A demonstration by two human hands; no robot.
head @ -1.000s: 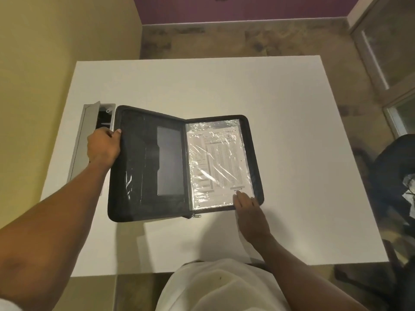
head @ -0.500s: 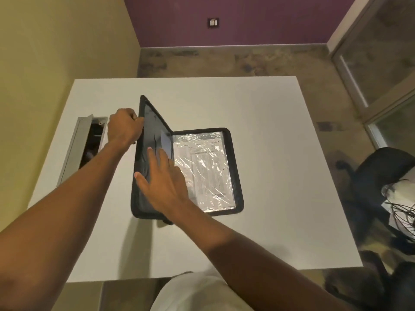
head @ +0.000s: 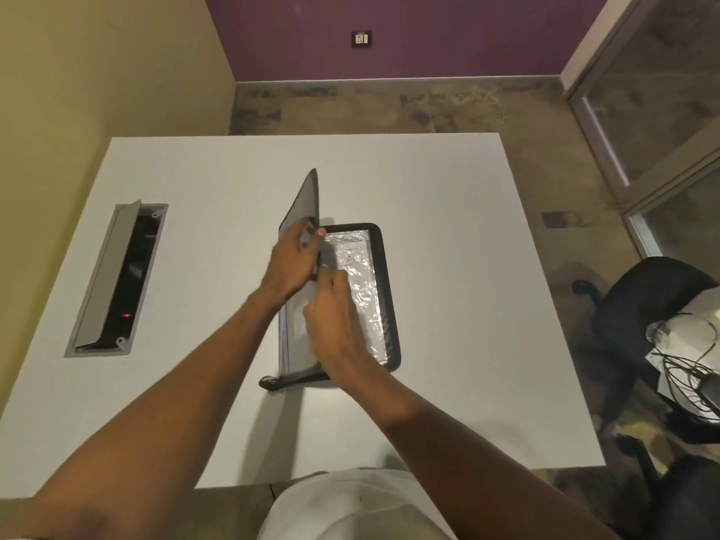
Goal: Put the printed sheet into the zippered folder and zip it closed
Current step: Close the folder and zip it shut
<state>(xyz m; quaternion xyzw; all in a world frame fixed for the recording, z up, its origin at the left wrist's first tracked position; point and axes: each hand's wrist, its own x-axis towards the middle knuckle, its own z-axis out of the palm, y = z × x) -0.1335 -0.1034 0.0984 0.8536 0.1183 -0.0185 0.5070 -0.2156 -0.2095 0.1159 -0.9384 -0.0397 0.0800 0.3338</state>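
Grey cable hatch (head: 113, 274) left of folder (head: 390, 305)

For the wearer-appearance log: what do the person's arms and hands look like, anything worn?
The left forearm and right forearm are bare, no sleeve in view. The left hand and right hand show no glove, ring or watch, though the right is blurred. A white garment covers the torso at the bottom edge.

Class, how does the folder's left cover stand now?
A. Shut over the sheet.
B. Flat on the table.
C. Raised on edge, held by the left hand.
C: the left hand grips the folder cover, which stands raised, with the printed sheet in view.
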